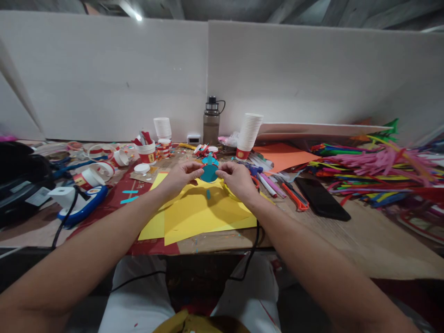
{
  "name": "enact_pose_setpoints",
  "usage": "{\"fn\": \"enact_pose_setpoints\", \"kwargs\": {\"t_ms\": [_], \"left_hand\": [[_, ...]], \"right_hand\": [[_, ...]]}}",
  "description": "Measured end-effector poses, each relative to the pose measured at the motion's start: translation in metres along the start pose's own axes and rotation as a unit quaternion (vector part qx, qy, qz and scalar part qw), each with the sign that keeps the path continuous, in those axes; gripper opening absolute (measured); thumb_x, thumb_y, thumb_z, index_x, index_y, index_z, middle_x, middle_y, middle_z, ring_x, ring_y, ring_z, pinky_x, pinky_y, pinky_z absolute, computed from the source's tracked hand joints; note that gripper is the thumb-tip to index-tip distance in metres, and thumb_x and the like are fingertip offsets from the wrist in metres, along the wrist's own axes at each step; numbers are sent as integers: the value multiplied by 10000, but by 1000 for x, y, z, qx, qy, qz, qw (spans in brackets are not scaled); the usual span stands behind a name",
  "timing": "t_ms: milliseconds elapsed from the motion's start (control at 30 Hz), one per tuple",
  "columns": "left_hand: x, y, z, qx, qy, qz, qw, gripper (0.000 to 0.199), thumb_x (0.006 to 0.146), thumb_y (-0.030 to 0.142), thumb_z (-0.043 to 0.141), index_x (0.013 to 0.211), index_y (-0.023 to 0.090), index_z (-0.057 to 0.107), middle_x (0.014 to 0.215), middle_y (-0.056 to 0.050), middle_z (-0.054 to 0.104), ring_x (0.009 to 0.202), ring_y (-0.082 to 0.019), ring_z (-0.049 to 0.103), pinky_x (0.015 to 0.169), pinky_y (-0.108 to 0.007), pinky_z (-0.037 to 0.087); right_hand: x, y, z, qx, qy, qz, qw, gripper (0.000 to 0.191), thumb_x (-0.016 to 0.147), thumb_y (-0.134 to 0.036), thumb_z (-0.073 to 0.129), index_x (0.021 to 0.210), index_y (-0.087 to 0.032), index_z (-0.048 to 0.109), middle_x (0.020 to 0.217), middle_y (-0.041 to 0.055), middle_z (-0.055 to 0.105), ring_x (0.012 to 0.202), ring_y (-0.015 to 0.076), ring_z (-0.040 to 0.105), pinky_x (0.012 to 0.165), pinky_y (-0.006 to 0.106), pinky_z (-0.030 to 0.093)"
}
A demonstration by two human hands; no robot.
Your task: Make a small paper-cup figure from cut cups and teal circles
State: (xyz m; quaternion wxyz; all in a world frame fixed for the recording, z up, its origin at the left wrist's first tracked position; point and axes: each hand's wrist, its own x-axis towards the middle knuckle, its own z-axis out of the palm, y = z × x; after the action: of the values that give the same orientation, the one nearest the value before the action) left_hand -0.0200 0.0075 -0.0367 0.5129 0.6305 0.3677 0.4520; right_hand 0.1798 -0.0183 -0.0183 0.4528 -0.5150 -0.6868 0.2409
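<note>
One teal paper piece (209, 174) is being held above the counter (367, 243) by two hands. Its left edge is being clamped between the thumb and fingers of the left hand (183, 177); its right edge is being clamped likewise by the right hand (238, 180). At least two overlapping yellow sheets (194, 224) are being shadowed below. Three loose teal strips are being displayed: two at the left (129, 192), one on the yellow paper. Two cup stacks are being supported at the far side, one left (162, 128) and one right (250, 134), with one bottle (211, 125) being positioned between them. One phone (322, 199) and one orange-handled cutter (296, 197) are being carried at the right.

A flat, rounded, dark teal face is being presented by the held piece; a narrower, lighter teal part is being shown at its far edge. Finer detail is being lost to blur.
</note>
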Motion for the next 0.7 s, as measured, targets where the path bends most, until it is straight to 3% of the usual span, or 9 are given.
{"fn": "enact_pose_setpoints", "kwargs": {"t_ms": [167, 367, 500, 633, 700], "left_hand": [[-1, -1, 5, 7, -30, 12, 999, 371, 726, 439, 744, 973, 164, 704, 928, -54, 672, 761, -134, 602, 655, -272, 525], [-4, 7, 8, 29, -40, 45, 998, 323, 757, 420, 705, 928, 147, 680, 872, -41, 666, 659, -101, 577, 629, -252, 496], [-4, 8, 10, 18, -40, 46, 998, 285, 770, 370, 689, 941, 145, 651, 877, -35, 650, 665, -96, 574, 629, -244, 482], [-5, 10, 13, -4, -40, 33, 999, 306, 680, 290, 748, 920, 144, 626, 855, -29, 639, 685, -108, 566, 589, -230, 461], [-5, 10, 13, -12, -32, 19, 999, 299, 665, 279, 751, 899, 144, 625, 795, -16, 629, 649, -99, 546, 568, -219, 436]], "right_hand": [[-3, -1, 1, -46, 28, -37, 998, 55, 772, -224, 646, 786, -183, 612, 710, -14, 609, 669, 127, 535, 643, 250, 395], [-5, -3, 2, -102, 47, -74, 991, 106, 784, -192, 657, 853, -197, 576, 693, -25, 570, 644, 128, 512, 625, 246, 380], [-5, -4, 2, -133, 77, -94, 984, 189, 785, -211, 662, 951, -178, 577, 793, 13, 589, 700, 144, 519, 660, 264, 390], [-2, -2, 4, -94, 21, -54, 994, 112, 842, -280, 579, 855, -170, 601, 736, 14, 602, 662, 137, 512, 625, 261, 383], [-1, -1, 5, -41, -17, -27, 999, 169, 840, -323, 565, 770, -172, 590, 669, -6, 571, 615, 123, 491, 574, 248, 369]]}}
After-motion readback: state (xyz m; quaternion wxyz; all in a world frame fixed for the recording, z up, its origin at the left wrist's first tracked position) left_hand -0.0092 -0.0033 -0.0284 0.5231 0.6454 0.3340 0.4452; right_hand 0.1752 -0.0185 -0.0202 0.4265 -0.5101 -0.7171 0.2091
